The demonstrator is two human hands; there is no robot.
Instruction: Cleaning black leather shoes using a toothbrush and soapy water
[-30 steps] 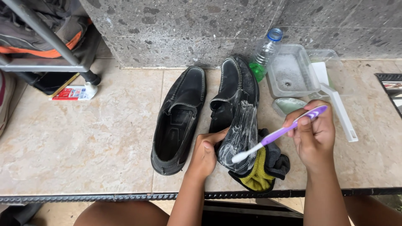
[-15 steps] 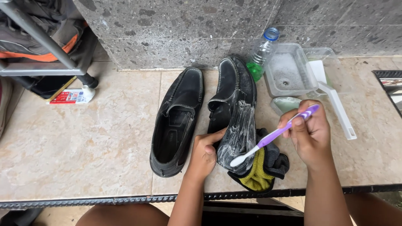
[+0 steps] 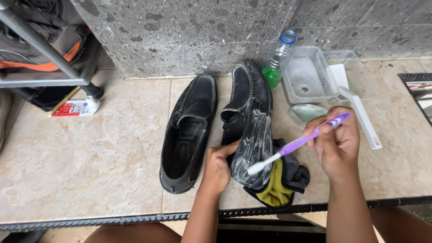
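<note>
Below, left hand (image 3: 217, 168) gripping soapy black shoe (image 3: 249, 130) on tiled floor (image 3: 90, 171), right hand (image 3: 335, 144) closed around purple toothbrush (image 3: 299, 143), bristles touching toe, second shoe (image 3: 189, 132) beside.

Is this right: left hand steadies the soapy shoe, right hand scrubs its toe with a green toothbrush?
Not quite. The toothbrush is purple with a white head, as the head view shows. The rest holds: left hand steadies the soapy shoe, right hand scrubs its toe.

Both shoes are black: the dry shoe (image 3: 186, 135) is plain matte, the soapy shoe (image 3: 249, 126) streaked with white lather. The toothbrush (image 3: 299, 144) is purple with white stripes (its bristles white). The cloth (image 3: 279, 182) is mustard yellow and dark grey. The floor tiles (image 3: 90, 171) are mottled beige, the wall (image 3: 189, 31) speckled grey. The bottle (image 3: 279, 56) has a blue cap and green base.
</note>
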